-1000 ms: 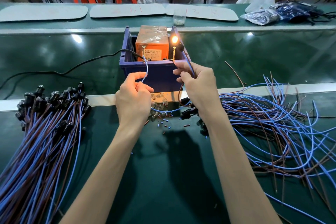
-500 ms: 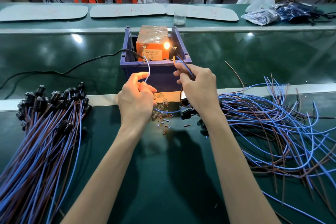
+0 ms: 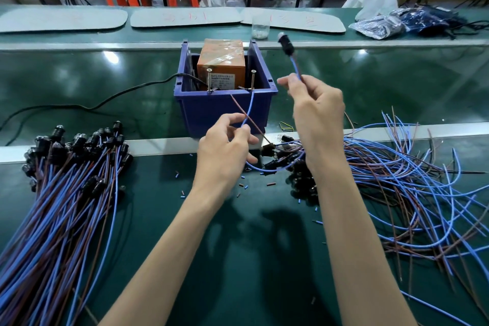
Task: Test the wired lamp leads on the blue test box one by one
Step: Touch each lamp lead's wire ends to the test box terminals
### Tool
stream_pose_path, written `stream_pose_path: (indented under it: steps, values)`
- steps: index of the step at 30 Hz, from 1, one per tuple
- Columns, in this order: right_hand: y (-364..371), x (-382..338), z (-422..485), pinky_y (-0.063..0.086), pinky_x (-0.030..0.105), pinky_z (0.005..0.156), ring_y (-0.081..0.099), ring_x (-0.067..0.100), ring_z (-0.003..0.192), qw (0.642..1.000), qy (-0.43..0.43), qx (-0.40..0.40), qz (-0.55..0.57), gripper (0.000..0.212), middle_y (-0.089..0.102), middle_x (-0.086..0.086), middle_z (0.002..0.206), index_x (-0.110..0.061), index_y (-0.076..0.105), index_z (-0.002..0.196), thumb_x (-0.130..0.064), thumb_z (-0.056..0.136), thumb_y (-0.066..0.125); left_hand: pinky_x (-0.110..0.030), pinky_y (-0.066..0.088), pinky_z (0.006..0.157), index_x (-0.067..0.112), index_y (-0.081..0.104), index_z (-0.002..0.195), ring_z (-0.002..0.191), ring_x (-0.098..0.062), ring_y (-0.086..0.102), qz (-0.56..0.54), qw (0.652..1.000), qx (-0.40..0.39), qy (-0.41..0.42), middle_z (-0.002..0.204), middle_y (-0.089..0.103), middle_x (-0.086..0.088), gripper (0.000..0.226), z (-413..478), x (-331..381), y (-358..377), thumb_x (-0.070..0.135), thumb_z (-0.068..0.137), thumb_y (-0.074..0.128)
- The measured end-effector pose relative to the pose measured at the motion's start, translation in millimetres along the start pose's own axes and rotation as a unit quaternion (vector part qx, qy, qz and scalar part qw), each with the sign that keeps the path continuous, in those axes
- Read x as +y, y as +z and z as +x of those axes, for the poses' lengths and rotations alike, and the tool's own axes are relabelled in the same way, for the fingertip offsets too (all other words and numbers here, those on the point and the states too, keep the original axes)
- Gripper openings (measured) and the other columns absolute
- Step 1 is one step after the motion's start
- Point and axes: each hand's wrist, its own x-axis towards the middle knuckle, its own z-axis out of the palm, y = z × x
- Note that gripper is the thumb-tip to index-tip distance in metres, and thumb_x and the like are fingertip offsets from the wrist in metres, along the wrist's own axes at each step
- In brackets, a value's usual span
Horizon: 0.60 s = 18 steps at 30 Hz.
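At the left of the green surface (image 3: 148,206) a combed bundle of lamp leads (image 3: 66,193) lies well apart from the hands, so the near middle gives free room for the arms. Farther in, the left hand (image 3: 225,151) pinches a blue lead (image 3: 248,106) between thumb and fingertips, its far end up at the right screw (image 3: 253,79) on the rim of the blue test box (image 3: 211,114). A brown lead (image 3: 238,104) crosses it; whose it is I cannot tell. The likely slip is a bare end bridging to the left screw (image 3: 209,79), or a fingertip brushing either one. The right hand (image 3: 317,116) is curled round a lead and holds its unlit lamp (image 3: 285,42) aloft, beyond the box's right wall. Just beside that wrist lies the loose tangle (image 3: 410,180) of leads; a trailing wire could snag there and jerk the contact off, or mix checked leads with unchecked.
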Motion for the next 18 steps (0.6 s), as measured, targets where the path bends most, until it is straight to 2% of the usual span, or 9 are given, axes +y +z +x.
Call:
stream_pose_path:
  steps: [1, 4, 8, 11, 12, 14, 15, 16, 18]
  values:
    - [-3.0, -0.5, 1.6, 0.041, 0.025, 0.076, 0.050, 0.004, 0.069, 1.000, 0.000, 0.010, 0.006, 0.023, 0.053, -0.011, 0.072, -0.019, 0.076, 0.097, -0.027, 0.096, 0.055, -0.017, 0.041, 0.053, 0.032, 0.056, 0.091, 0.046, -0.008, 0.059, -0.007, 1.000, -0.023, -0.005, 0.067, 0.067, 0.010, 0.020, -0.6, 0.8, 0.2, 0.015, 0.097, 0.048]
    - [-15.2, -1.7, 5.5, 0.042, 0.031, 0.095, 0.054, 0.019, 0.098, 0.999, -0.020, 0.034, -0.037, 0.024, 0.051, -0.002, 0.097, -0.024, 0.074, 0.108, -0.035, 0.095, 0.057, -0.016, 0.042, 0.053, 0.029, 0.059, 0.093, 0.051, -0.009, 0.061, -0.011, 0.995, -0.096, -0.016, 0.073, 0.070, 0.009, 0.018, -2.9, 4.8, 1.5, 0.017, 0.099, 0.047]
    - [-34.7, -0.8, 11.9, 0.045, 0.027, 0.082, 0.050, 0.009, 0.076, 0.996, -0.047, 0.062, -0.033, 0.022, 0.055, 0.008, 0.091, -0.024, 0.074, 0.107, -0.035, 0.093, 0.062, -0.011, 0.043, 0.051, 0.023, 0.060, 0.101, 0.057, -0.008, 0.063, -0.017, 0.988, -0.150, -0.021, 0.086, 0.073, 0.003, 0.015, -5.7, 8.7, 3.7, 0.018, 0.100, 0.046]
    - [-45.3, 0.1, 15.6, 0.047, 0.033, 0.080, 0.055, 0.007, 0.074, 0.992, -0.045, 0.117, -0.009, 0.022, 0.066, 0.001, 0.087, -0.022, 0.075, 0.105, -0.035, 0.090, 0.065, -0.011, 0.044, 0.054, 0.020, 0.060, 0.111, 0.065, -0.011, 0.065, -0.011, 0.986, -0.167, -0.019, 0.088, 0.074, 0.005, 0.017, -6.1, 10.5, 2.4, 0.020, 0.099, 0.047]
    - [-48.1, 0.3, 16.8, 0.050, 0.032, 0.075, 0.059, 0.006, 0.071, 0.991, -0.041, 0.130, 0.003, 0.021, 0.068, -0.002, 0.086, -0.022, 0.075, 0.103, -0.035, 0.089, 0.066, -0.011, 0.044, 0.055, 0.020, 0.059, 0.114, 0.067, -0.011, 0.066, -0.011, 0.985, -0.169, -0.020, 0.089, 0.073, 0.006, 0.019, -5.9, 10.9, 1.4, 0.021, 0.099, 0.047]
    - [-52.5, 1.1, 19.3, 0.049, 0.024, 0.062, 0.065, 0.006, 0.066, 0.988, -0.030, 0.142, 0.043, 0.013, 0.069, -0.007, 0.079, -0.022, 0.075, 0.097, -0.029, 0.089, 0.067, -0.011, 0.045, 0.055, 0.019, 0.057, 0.121, 0.069, -0.009, 0.069, -0.013, 0.985, -0.170, -0.024, 0.094, 0.073, 0.005, 0.024, -5.5, 11.8, -0.1, 0.021, 0.099, 0.047]
    - [-53.5, 2.2, 20.2, 0.050, 0.022, 0.061, 0.066, 0.008, 0.069, 0.987, -0.032, 0.142, 0.064, 0.011, 0.068, -0.006, 0.079, -0.021, 0.075, 0.097, -0.024, 0.090, 0.067, -0.011, 0.046, 0.056, 0.018, 0.056, 0.124, 0.070, -0.009, 0.069, -0.011, 0.985, -0.170, -0.027, 0.097, 0.073, 0.004, 0.027, -5.2, 12.1, -1.0, 0.021, 0.099, 0.047]
    - [-54.2, 3.5, 20.8, 0.053, 0.025, 0.065, 0.064, 0.009, 0.074, 0.986, -0.045, 0.143, 0.072, 0.011, 0.066, -0.003, 0.081, -0.019, 0.075, 0.098, -0.019, 0.090, 0.067, -0.012, 0.047, 0.057, 0.018, 0.056, 0.125, 0.071, -0.010, 0.070, -0.007, 0.985, -0.170, -0.029, 0.099, 0.073, 0.004, 0.028, -5.1, 12.2, -1.6, 0.021, 0.099, 0.047]
    - [-53.0, 4.8, 20.3, 0.054, 0.030, 0.085, 0.059, 0.006, 0.085, 0.983, -0.096, 0.152, 0.035, 0.016, 0.064, 0.003, 0.095, -0.011, 0.073, 0.103, -0.011, 0.090, 0.064, -0.013, 0.048, 0.060, 0.019, 0.057, 0.124, 0.074, -0.011, 0.071, 0.004, 0.985, -0.173, -0.030, 0.101, 0.072, 0.006, 0.027, -4.8, 12.3, -2.9, 0.022, 0.100, 0.046]
